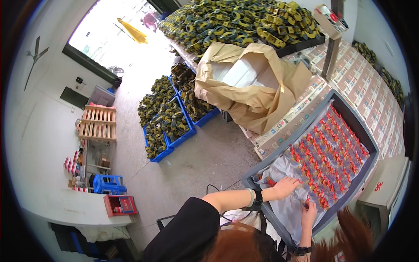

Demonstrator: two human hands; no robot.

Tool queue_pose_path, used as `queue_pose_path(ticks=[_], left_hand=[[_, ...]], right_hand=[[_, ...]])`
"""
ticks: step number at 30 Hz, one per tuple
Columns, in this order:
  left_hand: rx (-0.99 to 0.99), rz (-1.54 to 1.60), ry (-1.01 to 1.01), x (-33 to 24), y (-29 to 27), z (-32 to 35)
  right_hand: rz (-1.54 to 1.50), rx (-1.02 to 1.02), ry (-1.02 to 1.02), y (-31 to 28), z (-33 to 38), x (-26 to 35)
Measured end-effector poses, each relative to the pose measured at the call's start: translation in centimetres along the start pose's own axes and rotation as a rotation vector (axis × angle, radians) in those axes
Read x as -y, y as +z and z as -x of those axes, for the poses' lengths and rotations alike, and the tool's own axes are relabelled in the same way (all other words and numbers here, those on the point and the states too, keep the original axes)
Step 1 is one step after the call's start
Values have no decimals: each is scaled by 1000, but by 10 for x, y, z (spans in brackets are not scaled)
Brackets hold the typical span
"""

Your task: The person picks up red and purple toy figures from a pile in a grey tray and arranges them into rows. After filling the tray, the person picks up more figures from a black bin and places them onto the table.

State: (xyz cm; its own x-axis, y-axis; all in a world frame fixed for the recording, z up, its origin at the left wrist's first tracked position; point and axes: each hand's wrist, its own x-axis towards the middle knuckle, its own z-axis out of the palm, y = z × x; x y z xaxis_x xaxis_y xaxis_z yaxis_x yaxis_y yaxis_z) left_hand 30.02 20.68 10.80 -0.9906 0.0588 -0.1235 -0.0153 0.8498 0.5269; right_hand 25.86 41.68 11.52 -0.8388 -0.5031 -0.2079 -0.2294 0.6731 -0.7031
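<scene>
A large grey tray (267,160) holds rows of small red-and-gold pieces (325,159), some looking wrapped in clear film, on a white plastic sheet (286,209). My left hand (286,187) reaches over the sheet from the left, fingers closed at a small red piece by the near edge of the rows. Just right of and nearer than it, my right hand (309,212) pinches another small red piece at its fingertips. The exact shape of both pieces is too small to make out. Black bands circle both wrists.
An open brown paper sack (262,102) with white contents stands beyond the tray on a patterned tabletop (358,83). Green-and-black parts (235,22) are heaped at the back. Blue crates (181,139) of similar parts sit on the floor, left. A cabinet (384,183) borders the tray's right.
</scene>
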Motion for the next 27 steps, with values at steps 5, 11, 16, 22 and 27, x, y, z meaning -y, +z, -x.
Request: queue_pose_path(ticks=[5,11,16,22,27], left_hand=[[-35,269,-215,49,-8,6],[35,76,-121,63,-34,31],[59,-99,-109,60,-71,26],[-33,-565,90,60,-62,-12],[123,-762,91,65,-58,-32]], right_hand=[[-123,2,-9,-8,-3,28],[-120,70,-78,14,-23,35],[-143,142,-99,27,-44,60],[25,100,-237,61,-76,92],[162,35,-246,88,-102,94]])
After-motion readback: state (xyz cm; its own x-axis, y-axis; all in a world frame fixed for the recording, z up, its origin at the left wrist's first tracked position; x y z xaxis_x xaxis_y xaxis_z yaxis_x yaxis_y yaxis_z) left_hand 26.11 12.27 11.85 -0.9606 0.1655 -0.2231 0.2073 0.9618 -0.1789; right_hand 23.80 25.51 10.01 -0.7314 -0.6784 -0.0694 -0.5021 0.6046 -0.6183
